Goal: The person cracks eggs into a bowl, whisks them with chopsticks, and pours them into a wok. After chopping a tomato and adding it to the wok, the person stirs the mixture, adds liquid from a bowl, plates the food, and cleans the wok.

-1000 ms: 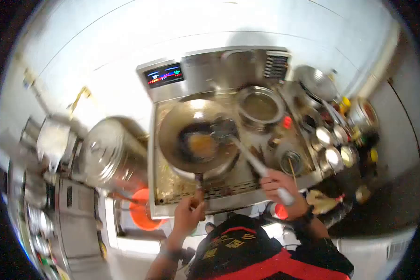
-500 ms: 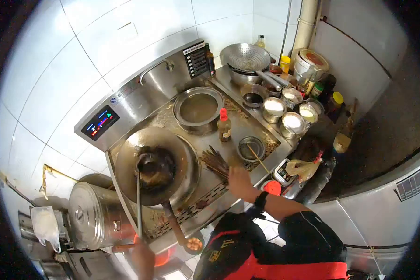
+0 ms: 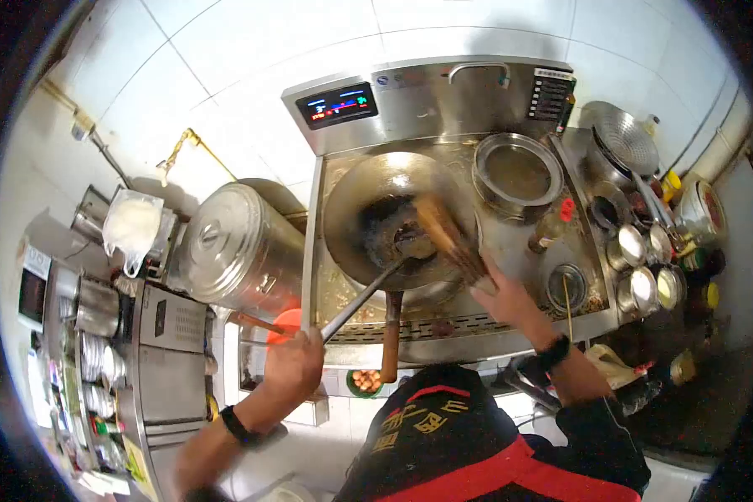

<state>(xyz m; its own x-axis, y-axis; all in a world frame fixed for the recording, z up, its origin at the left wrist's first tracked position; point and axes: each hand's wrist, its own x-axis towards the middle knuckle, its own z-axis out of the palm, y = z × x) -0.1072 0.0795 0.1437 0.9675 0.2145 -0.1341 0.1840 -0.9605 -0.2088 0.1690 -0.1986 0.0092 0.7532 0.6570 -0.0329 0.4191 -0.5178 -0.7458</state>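
Observation:
A wok (image 3: 351, 197) with a wooden handle (image 3: 391, 343) sits on the steel stove, dark liquid pooled in its bottom. My left hand (image 3: 294, 364) is closed round the long handle of a metal ladle (image 3: 364, 297), whose bowl rests inside the wok. Over the wok's right side, my right hand (image 3: 502, 294) grips a bamboo brush (image 3: 448, 234), blurred by motion. To the right are a round metal pot of liquid (image 3: 519, 171), a red-capped bottle (image 3: 550, 227) and a small bowl with a stick (image 3: 567, 289).
Several seasoning containers (image 3: 637, 290) and a perforated strainer (image 3: 627, 144) stand at the right. A large lidded pot (image 3: 226, 238) is left of the stove. A faucet (image 3: 477, 69) and a lit control panel (image 3: 336, 106) are at the back. A bowl of small round items (image 3: 365, 382) lies below the front edge.
The view has swung left. My right hand has lifted the brush from the stove top to over the wok. The ladle bowl now lies toward the wok's right side.

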